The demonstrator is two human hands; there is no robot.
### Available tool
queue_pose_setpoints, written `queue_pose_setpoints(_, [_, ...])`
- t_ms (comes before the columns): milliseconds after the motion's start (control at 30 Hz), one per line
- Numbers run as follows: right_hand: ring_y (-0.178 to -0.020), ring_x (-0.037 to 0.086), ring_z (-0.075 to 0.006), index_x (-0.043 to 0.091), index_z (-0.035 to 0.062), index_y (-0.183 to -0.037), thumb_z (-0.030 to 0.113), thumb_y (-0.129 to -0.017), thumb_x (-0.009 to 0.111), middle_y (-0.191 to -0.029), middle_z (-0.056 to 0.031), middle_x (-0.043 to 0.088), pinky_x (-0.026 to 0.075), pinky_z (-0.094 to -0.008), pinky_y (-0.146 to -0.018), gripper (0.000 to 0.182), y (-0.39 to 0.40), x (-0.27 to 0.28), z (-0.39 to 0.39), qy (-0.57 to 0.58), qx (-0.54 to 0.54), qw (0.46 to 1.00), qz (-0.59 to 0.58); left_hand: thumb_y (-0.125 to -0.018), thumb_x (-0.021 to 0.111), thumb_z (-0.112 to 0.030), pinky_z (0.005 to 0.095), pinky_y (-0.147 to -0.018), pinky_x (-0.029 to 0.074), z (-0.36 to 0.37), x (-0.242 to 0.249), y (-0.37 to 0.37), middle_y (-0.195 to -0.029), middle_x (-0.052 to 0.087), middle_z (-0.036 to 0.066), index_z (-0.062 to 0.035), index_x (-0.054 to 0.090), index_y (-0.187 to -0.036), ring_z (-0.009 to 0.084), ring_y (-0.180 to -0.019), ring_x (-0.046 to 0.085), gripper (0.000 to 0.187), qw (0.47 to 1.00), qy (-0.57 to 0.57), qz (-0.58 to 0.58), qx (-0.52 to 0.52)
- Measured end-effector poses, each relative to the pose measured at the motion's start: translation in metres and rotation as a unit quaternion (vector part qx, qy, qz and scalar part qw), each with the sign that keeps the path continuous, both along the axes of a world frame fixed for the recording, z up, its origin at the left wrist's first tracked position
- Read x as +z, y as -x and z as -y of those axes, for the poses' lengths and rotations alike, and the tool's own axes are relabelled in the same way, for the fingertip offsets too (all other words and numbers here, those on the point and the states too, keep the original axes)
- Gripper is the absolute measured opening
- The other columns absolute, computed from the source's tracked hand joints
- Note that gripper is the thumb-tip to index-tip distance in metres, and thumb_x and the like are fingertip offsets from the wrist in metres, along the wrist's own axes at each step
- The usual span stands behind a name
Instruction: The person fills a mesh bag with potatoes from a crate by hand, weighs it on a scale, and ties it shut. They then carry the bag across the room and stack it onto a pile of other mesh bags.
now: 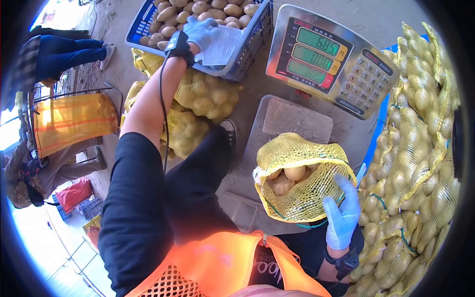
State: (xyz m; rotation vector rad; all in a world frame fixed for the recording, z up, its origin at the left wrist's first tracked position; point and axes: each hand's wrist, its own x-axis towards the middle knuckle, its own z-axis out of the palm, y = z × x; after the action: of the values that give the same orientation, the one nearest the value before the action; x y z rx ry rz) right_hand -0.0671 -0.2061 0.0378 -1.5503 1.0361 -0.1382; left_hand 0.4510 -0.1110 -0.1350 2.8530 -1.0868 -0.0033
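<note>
My left hand (200,33), in a pale blue glove, reaches over the potatoes (170,14) heaped in a blue plastic crate (247,54). Its fingers are apart and rest at the potatoes; no potato shows lifted in it. A sheet of printed paper (222,45) lies beside that hand at the crate's near side. My right hand (342,213), also gloved, has its thumb and a finger at the rim of a yellow mesh bag (302,193). The bag's mouth gapes toward me, with several potatoes (287,179) inside. It leans over the scale platform (297,121).
The scale's display panel (321,57) stands beyond the platform, its top line lit at about 6.85. Filled mesh bags (408,163) pile up along the right. More full bags (208,96) lie below the crate. Other people's legs (69,54) and an orange bag on a frame (74,119) are at left.
</note>
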Motion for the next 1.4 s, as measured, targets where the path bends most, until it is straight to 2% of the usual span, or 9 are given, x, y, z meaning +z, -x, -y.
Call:
queue_pose_setpoints(400, [-0.108, 0.053, -0.0199, 0.056, -0.0004, -0.118, 0.000, -0.076, 0.065, -0.115, -0.0107, 0.057, 0.042, -0.0316, -0.095, 0.043, 0.007, 0.008, -0.007, 0.013, 0.019, 0.998, 0.056, -0.073, 0.069, -0.050, 0.0427, -0.079, 0.050, -0.029, -0.009, -0.007, -0.090, 0.068, 0.016, -0.0167, 0.069, -0.093, 0.0357, -0.083, 0.064, 0.038, 0.977, 0.084, 0.057, 0.186])
queue_pose_setpoints(500, [-0.108, 0.054, -0.0186, 0.057, 0.0000, -0.118, 0.001, -0.077, 0.065, -0.115, -0.0105, 0.058, 0.042, -0.0304, -0.095, 0.042, 0.011, 0.009, -0.007, 0.074, 0.052, 0.993, 0.069, -0.078, 0.066, -0.027, 0.0362, -0.059, 0.047, -0.064, -0.014, -0.056, -0.066, 0.061, 0.006, -0.0078, 0.066, -0.070, 0.0229, -0.062, 0.062, 0.021, 0.966, 0.226, 0.122, -0.015])
queue_pose_setpoints(567, [-0.107, 0.055, -0.0175, 0.057, 0.0002, -0.117, 0.001, -0.077, 0.066, -0.115, -0.0097, 0.060, 0.043, -0.0294, -0.094, 0.041, 0.014, 0.009, -0.009, 0.079, 0.051, 0.992, 0.079, -0.075, 0.067, -0.011, 0.0335, -0.058, 0.043, -0.046, 0.106, 0.057, -0.059, 0.058, 0.004, -0.0086, 0.061, -0.064, 0.0213, -0.067, 0.059, 0.013, 0.869, 0.449, -0.206, 0.001])
queue_pose_setpoints(700, [-0.104, 0.057, -0.0171, 0.057, 0.0003, -0.119, 0.005, -0.075, 0.070, -0.113, -0.0085, 0.061, 0.044, -0.0294, -0.091, 0.046, 0.023, -0.009, -0.018, 0.056, 0.005, 0.984, 0.167, -0.070, 0.070, -0.010, 0.0311, -0.059, 0.044, -0.028, 0.235, 0.253, -0.068, 0.062, 0.004, -0.0096, 0.064, -0.073, 0.0227, -0.072, 0.059, 0.007, 0.860, 0.368, 0.112, -0.335])
queue_pose_setpoints(767, [-0.104, 0.057, -0.0164, 0.057, -0.0006, -0.119, 0.005, -0.073, 0.071, -0.112, -0.0091, 0.062, 0.045, -0.0292, -0.091, 0.048, 0.024, -0.014, -0.021, 0.089, 0.006, 0.977, 0.191, -0.066, 0.069, -0.009, 0.0396, -0.066, 0.049, -0.025, 0.232, 0.340, -0.088, 0.062, 0.009, -0.0084, 0.061, -0.098, 0.0305, -0.074, 0.059, 0.033, 0.854, 0.404, -0.172, -0.278])
queue_pose_setpoints(867, [-0.102, 0.058, -0.0164, 0.059, -0.0021, -0.118, -0.004, -0.071, 0.061, -0.112, -0.0108, 0.062, 0.046, -0.0279, -0.090, 0.047, 0.031, -0.017, -0.021, 0.066, -0.062, 0.962, 0.256, -0.074, 0.065, -0.014, 0.0424, -0.082, 0.049, -0.014, 0.186, 0.385, -0.115, 0.052, 0.018, -0.0135, 0.061, -0.111, 0.0345, -0.092, 0.059, 0.037, 0.816, 0.104, -0.069, -0.564])
queue_pose_setpoints(900, [-0.102, 0.058, -0.0164, 0.059, -0.0021, -0.118, -0.004, -0.071, 0.061, -0.112, -0.0108, 0.062, 0.046, -0.0279, -0.090, 0.047, 0.034, -0.018, -0.020, 0.070, -0.063, 0.960, 0.264, -0.076, 0.065, -0.017, 0.0441, -0.085, 0.048, -0.017, 0.173, 0.397, -0.118, 0.051, 0.018, -0.0194, 0.060, -0.114, 0.0351, -0.100, 0.057, 0.038, 0.861, -0.069, -0.159, -0.478])
queue_pose_setpoints(1167, [-0.096, 0.059, -0.0142, 0.058, 0.0015, -0.121, 0.004, -0.075, 0.067, -0.111, -0.0109, 0.063, 0.049, -0.0263, -0.083, 0.047, 0.053, -0.014, -0.011, 0.074, -0.025, 0.963, 0.258, -0.086, 0.061, -0.020, 0.0366, -0.080, 0.050, -0.030, 0.196, 0.375, -0.097, 0.066, 0.015, -0.0098, 0.064, -0.104, 0.0309, -0.091, 0.064, 0.021, 0.911, -0.032, -0.257, -0.322])
queue_pose_setpoints(1400, [-0.072, 0.055, -0.0059, 0.057, 0.0074, -0.119, 0.040, -0.084, 0.068, -0.086, 0.0007, 0.060, 0.046, -0.0215, -0.066, 0.049, 0.063, 0.001, 0.029, 0.183, -0.179, 0.943, 0.212, -0.088, 0.062, -0.012, 0.0244, -0.070, 0.049, -0.072, 0.235, 0.381, -0.083, 0.066, 0.006, -0.0011, 0.065, -0.097, 0.0103, -0.075, 0.060, 0.015, 0.864, 0.324, -0.327, -0.204])
